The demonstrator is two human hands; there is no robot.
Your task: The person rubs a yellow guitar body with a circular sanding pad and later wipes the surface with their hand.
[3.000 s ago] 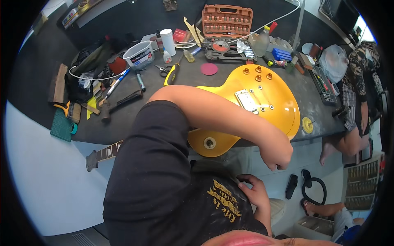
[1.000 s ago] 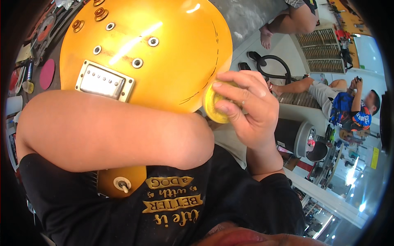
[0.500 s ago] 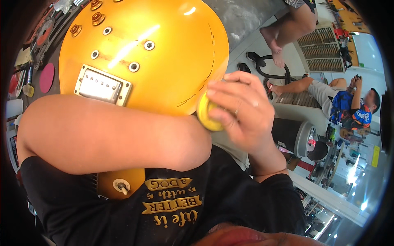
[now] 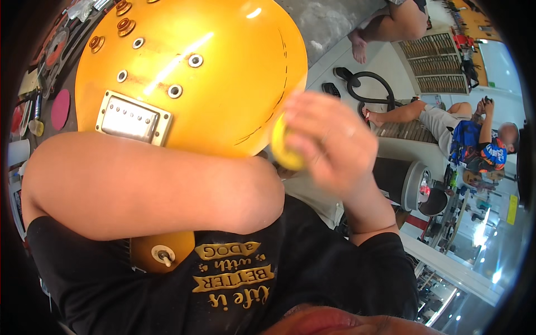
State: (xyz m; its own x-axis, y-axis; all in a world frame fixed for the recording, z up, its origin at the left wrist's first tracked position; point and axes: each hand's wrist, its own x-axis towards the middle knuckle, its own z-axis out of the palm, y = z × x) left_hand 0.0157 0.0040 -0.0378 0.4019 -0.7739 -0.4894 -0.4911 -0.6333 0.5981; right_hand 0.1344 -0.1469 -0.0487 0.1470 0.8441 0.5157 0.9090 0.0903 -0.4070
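**Yellow pad at the guitar's edge**

The right hand (image 4: 329,142), blurred, grips a small yellow pad (image 4: 286,149) pressed to the rim of the gold guitar body (image 4: 223,84), which lies just to its left, long axis running up and away toward the desk (image 4: 56,78). The left forearm (image 4: 151,187) lies across the guitar's lower part; the left hand is hidden, so its grip cannot be told

Dark workbench (image 4: 72,67) bears gold guitar body (image 4: 223,84), pink disc (image 4: 60,109).
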